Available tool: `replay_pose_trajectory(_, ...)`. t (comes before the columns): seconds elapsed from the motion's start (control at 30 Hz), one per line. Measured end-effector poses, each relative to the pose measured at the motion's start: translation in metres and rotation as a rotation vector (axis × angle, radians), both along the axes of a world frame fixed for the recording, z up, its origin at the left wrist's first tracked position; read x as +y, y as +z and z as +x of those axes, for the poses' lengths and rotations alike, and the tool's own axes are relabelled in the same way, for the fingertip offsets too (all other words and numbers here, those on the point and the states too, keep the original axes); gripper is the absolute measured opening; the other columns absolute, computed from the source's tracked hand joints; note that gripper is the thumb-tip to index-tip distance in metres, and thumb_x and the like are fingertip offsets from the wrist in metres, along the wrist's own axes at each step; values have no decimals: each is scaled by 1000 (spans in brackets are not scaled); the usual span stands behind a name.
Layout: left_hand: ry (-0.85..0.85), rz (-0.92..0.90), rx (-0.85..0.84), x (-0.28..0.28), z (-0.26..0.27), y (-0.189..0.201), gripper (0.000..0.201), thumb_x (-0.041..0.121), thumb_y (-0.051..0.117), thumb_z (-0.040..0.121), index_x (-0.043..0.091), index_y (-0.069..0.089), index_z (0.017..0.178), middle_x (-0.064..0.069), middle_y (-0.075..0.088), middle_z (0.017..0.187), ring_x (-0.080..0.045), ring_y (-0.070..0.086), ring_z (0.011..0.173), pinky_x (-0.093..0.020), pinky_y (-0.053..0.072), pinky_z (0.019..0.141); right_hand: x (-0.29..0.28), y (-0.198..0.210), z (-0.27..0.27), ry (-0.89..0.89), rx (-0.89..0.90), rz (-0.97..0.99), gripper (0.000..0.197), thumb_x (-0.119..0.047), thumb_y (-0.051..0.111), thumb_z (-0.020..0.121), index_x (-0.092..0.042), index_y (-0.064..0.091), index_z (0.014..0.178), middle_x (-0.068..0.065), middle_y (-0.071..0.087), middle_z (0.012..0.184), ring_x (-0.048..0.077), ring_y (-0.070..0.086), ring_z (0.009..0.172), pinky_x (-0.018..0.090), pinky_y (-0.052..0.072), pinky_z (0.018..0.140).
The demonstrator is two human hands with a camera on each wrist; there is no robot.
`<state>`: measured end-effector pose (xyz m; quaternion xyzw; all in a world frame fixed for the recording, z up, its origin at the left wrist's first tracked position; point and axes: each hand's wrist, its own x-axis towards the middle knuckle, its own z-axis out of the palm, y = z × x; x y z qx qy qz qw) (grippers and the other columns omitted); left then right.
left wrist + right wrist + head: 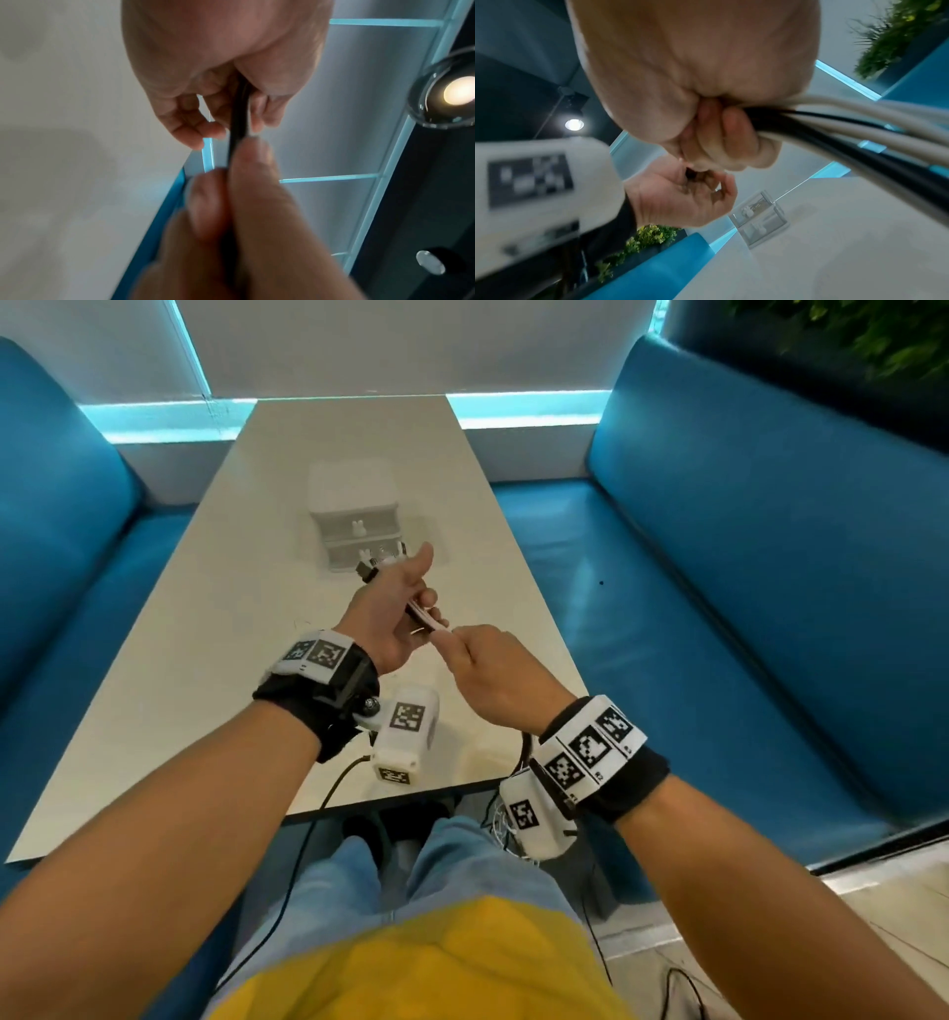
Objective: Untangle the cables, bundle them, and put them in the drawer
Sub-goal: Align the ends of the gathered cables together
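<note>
A bundle of white and black cables (424, 619) is held above the table between both hands. My left hand (395, 618), palm up, grips it, and cable ends (367, 568) stick out past the thumb. My right hand (488, 670) grips the bundle's near end. In the right wrist view the right hand (706, 91) is a fist round several white and black cables (847, 130), with the left hand (680, 199) beyond it. In the left wrist view a black cable (237, 125) runs from the left hand (226, 71) into the right hand's fingers (244, 192). The white two-drawer unit (354, 516) stands mid-table, both drawers pushed in.
The pale table (205, 660) runs away from me between two blue benches (744, 608) (56, 516). The drawer unit (757, 221) sits just beyond the hands. Thin wires (506, 819) hang by the table's near edge under my right wrist.
</note>
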<state>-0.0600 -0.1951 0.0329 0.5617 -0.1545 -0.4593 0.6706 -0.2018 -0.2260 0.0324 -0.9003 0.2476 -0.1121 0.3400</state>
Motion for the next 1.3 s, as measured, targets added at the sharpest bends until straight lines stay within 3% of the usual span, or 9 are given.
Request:
replay_pose_trajectory(0.17,-78,7,-277,9,17,-4,21,39,64,87,18,62,85,4,64,80,-10,60,75,-31,46,80,-8,12,-7,52,68,-51,48,-34,29,104,-16,34,60,-1,39,58,14,37,54,31,27,52)
replay_pose_trajectory(0.33,-174,-93,-861,18,29,22,46,49,66,74,30,59,115,9,63,114,-2,58,109,-24,44,96,-16,36,-8,132,169,-44,46,-28,30,105,-25,32,59,-6,35,59,6,34,51,27,29,53)
replay_pose_trajectory(0.4,-363,-104,-973,23,13,32,33,49,56,86,23,68,105,14,70,99,1,62,96,-17,45,87,-23,46,-6,139,152,36,44,-30,33,105,-26,36,61,-8,39,59,4,40,46,15,32,47)
replay_pose_trajectory(0.47,-478,-111,-975,24,0,34,60,57,44,93,5,72,98,8,72,79,-6,61,72,-15,45,67,-30,53,-6,164,126,110,43,-31,34,104,-23,40,62,-11,39,52,3,39,39,10,32,44)
replay_pose_trajectory(0.57,-532,-32,-1036,24,-8,31,70,64,33,90,5,70,86,-11,68,70,-19,51,56,-31,42,51,-43,56,-9,177,132,187,45,-36,37,102,-11,51,67,-7,35,46,9,29,40,24,31,43)
replay_pose_trajectory(0.87,-686,1,-447,27,-31,22,48,49,40,96,14,41,65,-3,43,48,-25,62,57,-63,47,93,-71,48,-21,-20,-57,442,50,-45,47,97,-17,48,55,-3,29,46,12,19,42,24,16,42)
replay_pose_trajectory(0.97,-648,9,-276,27,-46,16,46,46,37,98,16,35,64,1,35,45,-20,53,49,-46,57,74,-75,40,-25,-89,-68,367,56,-47,43,98,-15,46,52,-3,31,43,11,21,37,23,18,41)
replay_pose_trajectory(1.07,-600,11,-198,24,-59,18,46,47,38,98,20,32,63,5,24,46,-14,32,40,-27,44,49,-77,30,-28,-173,-153,341,59,-46,42,98,-17,41,47,-4,32,39,11,22,35,22,21,40)
replay_pose_trajectory(1.3,-516,-99,-78,1,-92,34,45,42,36,101,20,32,63,7,23,41,-12,27,36,-25,36,47,-87,-56,-88,-571,-307,658,58,-47,38,98,-14,43,51,-1,25,41,15,20,39,24,17,44)
